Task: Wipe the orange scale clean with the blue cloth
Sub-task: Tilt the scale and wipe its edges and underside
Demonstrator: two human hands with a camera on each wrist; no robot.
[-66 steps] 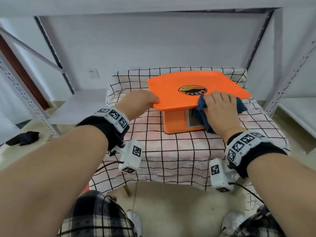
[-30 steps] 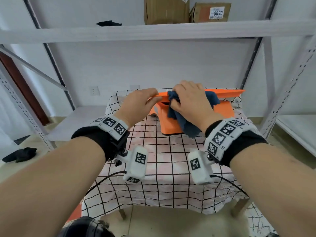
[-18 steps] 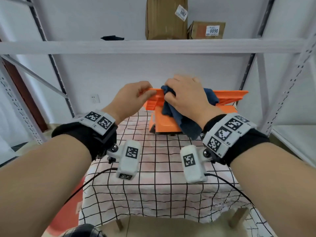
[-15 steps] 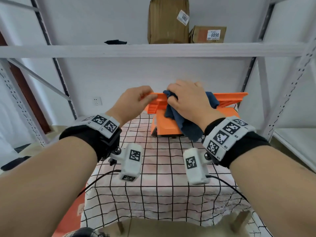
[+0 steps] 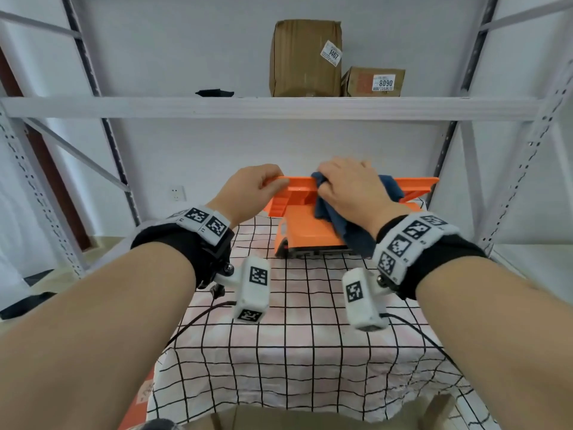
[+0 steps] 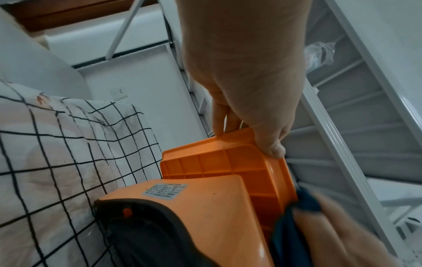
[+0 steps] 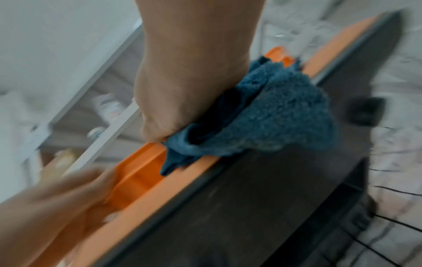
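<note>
While the left hand (image 5: 252, 190) pinches the orange scale (image 5: 305, 231), the right hand (image 5: 350, 190) grips the blue cloth (image 5: 347, 228) against it.

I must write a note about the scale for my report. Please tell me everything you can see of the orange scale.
The orange scale looks like smooth plastic: a flat platter with ribs underneath, a boxy body with a small label, and a dark base. It stands on the checked tablecloth. The left hand grips the platter's left corner; the right hand presses the blue cloth over its near edge.
</note>
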